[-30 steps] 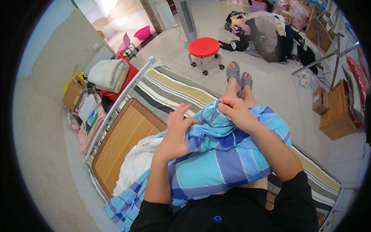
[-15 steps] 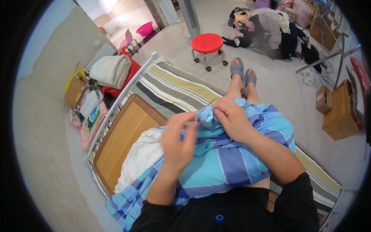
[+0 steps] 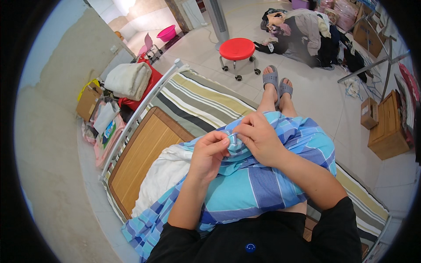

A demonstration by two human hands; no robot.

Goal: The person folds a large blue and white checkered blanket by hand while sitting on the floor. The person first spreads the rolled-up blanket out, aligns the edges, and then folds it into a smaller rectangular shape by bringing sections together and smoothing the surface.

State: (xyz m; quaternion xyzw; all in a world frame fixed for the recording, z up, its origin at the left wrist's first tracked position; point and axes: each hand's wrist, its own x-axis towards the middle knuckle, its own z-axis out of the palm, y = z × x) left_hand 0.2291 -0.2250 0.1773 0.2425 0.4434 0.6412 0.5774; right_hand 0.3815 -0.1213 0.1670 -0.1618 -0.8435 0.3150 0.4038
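A blue and turquoise checked cloth (image 3: 232, 193), looking like a duvet cover, lies bunched across my lap. My left hand (image 3: 209, 153) pinches a fold of it between thumb and fingers. Close beside it, my right hand (image 3: 259, 139) grips the same gathered part, with fingertips pressed together. Whether anything small sits between the fingertips is hidden. White fabric (image 3: 162, 177) spreads out from under the cloth on my left, partly over a wooden board (image 3: 136, 153).
I sit on a bed with a striped mattress (image 3: 199, 98) and a white metal rail (image 3: 140, 109). Beyond stand a red wheeled stool (image 3: 237, 49) and a heap of clothes (image 3: 307, 37). At right are a wooden cabinet (image 3: 388, 131) and a carton (image 3: 369, 111). A folded white blanket (image 3: 127, 81) lies left.
My left hand has moved in toward the right hand and now pinches the cloth; before, it was blurred and apart from the fold. My right hand keeps its hold.
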